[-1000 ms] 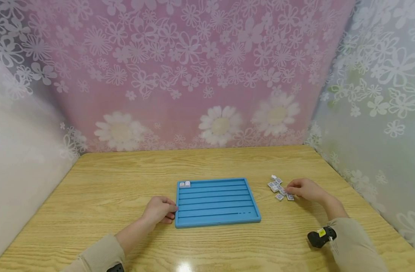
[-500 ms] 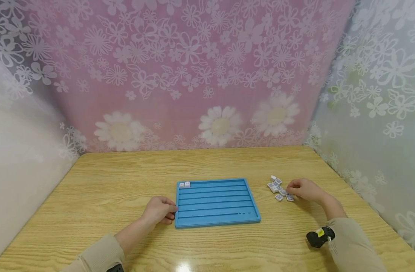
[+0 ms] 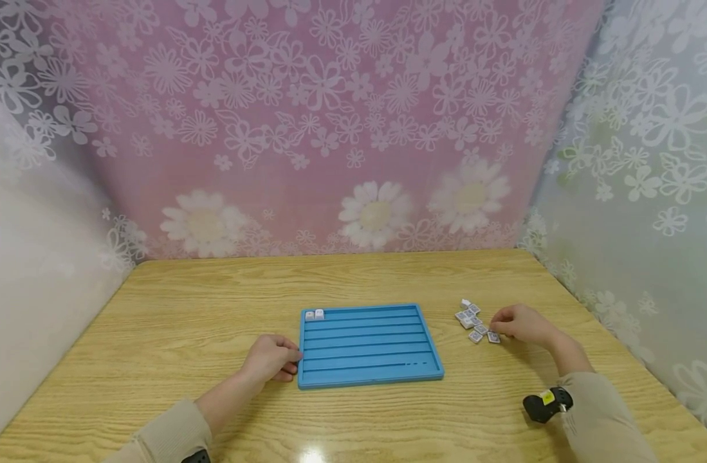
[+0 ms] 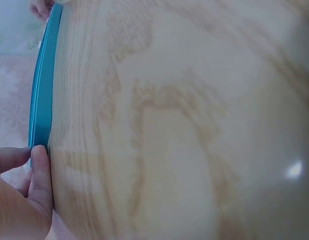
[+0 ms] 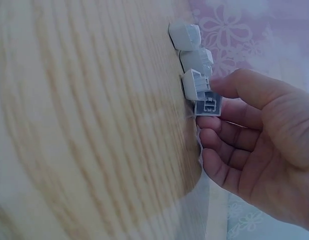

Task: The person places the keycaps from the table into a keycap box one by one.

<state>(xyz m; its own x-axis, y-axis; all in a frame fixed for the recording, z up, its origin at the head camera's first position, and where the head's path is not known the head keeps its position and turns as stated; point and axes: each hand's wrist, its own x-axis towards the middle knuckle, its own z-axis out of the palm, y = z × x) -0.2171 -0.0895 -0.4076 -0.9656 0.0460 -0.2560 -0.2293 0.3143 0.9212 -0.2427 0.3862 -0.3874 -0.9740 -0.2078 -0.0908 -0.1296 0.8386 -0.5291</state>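
Observation:
A blue ridged tray (image 3: 365,378) lies mid-table, and two white keycaps (image 3: 315,314) sit in its far left corner. At the tray's left edge my left hand (image 3: 272,357) holds the rim, thumb and a finger against its end (image 4: 40,142). Right of the tray is a loose group of small white keycaps (image 3: 469,317), some with hollow undersides showing. My right hand (image 3: 522,323) is at the near right side of that group. In the right wrist view, its thumb and index finger pinch a keycap (image 5: 208,106) with its hollow underside visible, close beside other keycaps (image 5: 185,36).
The wooden table (image 3: 214,289) extends around the tray. A pink flowered curtain (image 3: 353,128) hangs behind it, with pale curtains at left and right. A black device (image 3: 547,404) is strapped at the right sleeve.
My right hand has shifted slightly to the right, and keycaps near its fingertips have moved a little apart. The left hand and tray stay practically in place.

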